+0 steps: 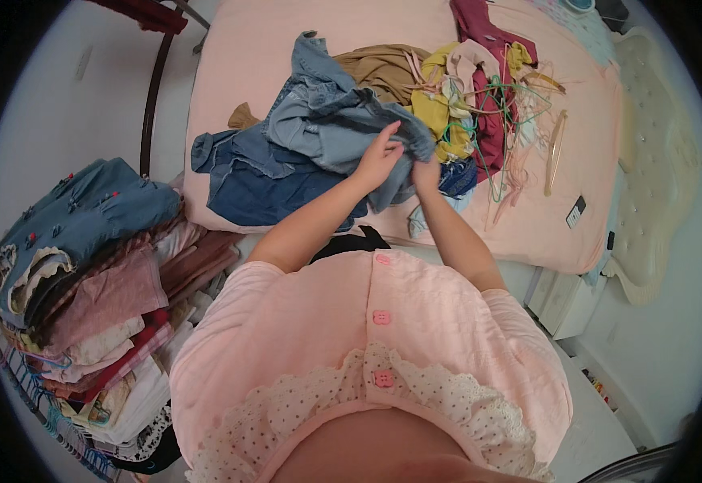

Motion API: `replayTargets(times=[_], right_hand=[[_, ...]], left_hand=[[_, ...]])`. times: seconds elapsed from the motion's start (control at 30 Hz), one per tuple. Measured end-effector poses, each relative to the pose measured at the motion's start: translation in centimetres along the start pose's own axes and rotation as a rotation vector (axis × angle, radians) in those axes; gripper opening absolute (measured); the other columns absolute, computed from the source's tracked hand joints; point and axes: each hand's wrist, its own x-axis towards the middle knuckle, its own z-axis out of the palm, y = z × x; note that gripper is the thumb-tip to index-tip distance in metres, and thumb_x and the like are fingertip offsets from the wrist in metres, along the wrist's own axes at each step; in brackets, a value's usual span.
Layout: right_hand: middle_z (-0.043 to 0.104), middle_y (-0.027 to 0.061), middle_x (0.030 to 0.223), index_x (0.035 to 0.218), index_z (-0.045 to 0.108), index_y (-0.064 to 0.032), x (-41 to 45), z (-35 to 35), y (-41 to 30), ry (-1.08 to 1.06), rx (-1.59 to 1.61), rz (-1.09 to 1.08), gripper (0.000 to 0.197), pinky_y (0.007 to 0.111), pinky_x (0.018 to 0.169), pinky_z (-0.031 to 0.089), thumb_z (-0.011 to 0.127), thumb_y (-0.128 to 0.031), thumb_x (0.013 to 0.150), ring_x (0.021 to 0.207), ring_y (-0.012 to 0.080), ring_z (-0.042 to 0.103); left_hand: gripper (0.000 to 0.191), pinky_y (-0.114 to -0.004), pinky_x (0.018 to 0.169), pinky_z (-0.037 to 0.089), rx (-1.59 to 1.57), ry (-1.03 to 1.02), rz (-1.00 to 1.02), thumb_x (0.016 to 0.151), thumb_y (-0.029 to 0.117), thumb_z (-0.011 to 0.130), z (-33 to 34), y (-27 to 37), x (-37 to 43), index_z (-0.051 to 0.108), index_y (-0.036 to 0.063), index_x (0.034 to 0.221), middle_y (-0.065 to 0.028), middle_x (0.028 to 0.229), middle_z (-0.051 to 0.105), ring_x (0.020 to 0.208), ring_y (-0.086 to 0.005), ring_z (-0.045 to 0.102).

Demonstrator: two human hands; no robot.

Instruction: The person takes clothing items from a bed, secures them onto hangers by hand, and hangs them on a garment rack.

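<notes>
A light-blue denim garment [320,130] lies crumpled on the bed in front of me. My left hand [381,158] is over its right part, palm inward, with fingers spread. At the garment's right end my right hand [426,174] grips the bunched denim, its fingertips hidden by the cloth. Under the light garment spreads a darker blue denim garment [278,196]. Brown clothing [381,69] shows behind it. Close to my right hand are a mustard-yellow garment [423,118] and a dark-blue patterned cloth [458,178].
Tangled hangers [495,115] lie over a maroon garment [488,130] on the pink bedsheet [242,54]. A gold-coloured hanger [555,154] and a remote control [575,212] lie farther right. Clothes [103,271] hang thickly on a rack at left. A tufted headboard [646,139] borders the bed.
</notes>
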Motion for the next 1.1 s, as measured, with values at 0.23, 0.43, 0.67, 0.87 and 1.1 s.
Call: replayTargets(times=[0.23,0.43,0.67,0.87,1.1], right_hand=[[0.057,0.0124,0.095,0.107,0.045,0.0048,5.5,-5.5,5.1,0.292,0.34,0.239,0.041,0.028,0.076,0.043,0.058,-0.007,0.07,0.083,0.021,0.056],[0.053,0.0162,0.101,0.115,0.035,0.0054,1.7,-3.2,8.1,0.127,0.143,0.276,0.065,0.031,0.081,0.042,0.068,-0.018,0.065,0.09,0.0241,0.054],[0.049,0.0162,0.101,0.114,0.034,0.0051,-3.1,-3.4,12.0,0.012,-0.037,0.332,0.063,0.031,0.076,0.042,0.068,-0.021,0.068,0.089,0.0237,0.051],[0.054,0.0247,0.102,0.108,0.045,0.0067,-4.9,-6.1,13.4,-0.006,-0.187,0.353,0.059,0.036,0.081,0.042,0.066,-0.026,0.064,0.095,0.0327,0.053],[0.054,0.0214,0.104,0.106,0.048,0.0043,-7.6,-6.9,13.3,-0.215,-0.301,0.275,0.048,0.034,0.083,0.041,0.06,-0.027,0.072,0.098,0.0294,0.052]], left_hand=[[0.033,-0.041,0.084,0.041,1.138,0.263,-0.346,0.069,0.023,0.059,-8.4,-9.5,-4.6,0.06,0.0173,0.101,-0.0156,0.113,0.046,0.103,-0.034,0.046],[0.051,-0.042,0.094,0.034,1.056,0.06,-0.902,0.07,0.031,0.059,-15.5,-14.3,-9.3,0.048,0.0258,0.12,-0.0192,0.135,0.024,0.119,-0.0354,0.033],[0.059,-0.043,0.097,0.031,1.032,0.155,-0.878,0.072,0.027,0.06,-14.1,-15.5,-9.1,0.038,0.0249,0.127,-0.0182,0.137,0.021,0.12,-0.0355,0.032],[0.05,-0.04,0.094,0.032,1.203,-0.043,-0.911,0.076,0.02,0.055,-13.4,-14.0,-8.2,0.042,0.0253,0.124,-0.0159,0.13,0.031,0.115,-0.0321,0.037],[0.024,-0.039,0.083,0.036,1.322,0.057,-0.775,0.078,0.016,0.049,-14.1,-14.8,-9.2,0.057,0.017,0.1,-0.0089,0.106,0.053,0.103,-0.0262,0.048]])
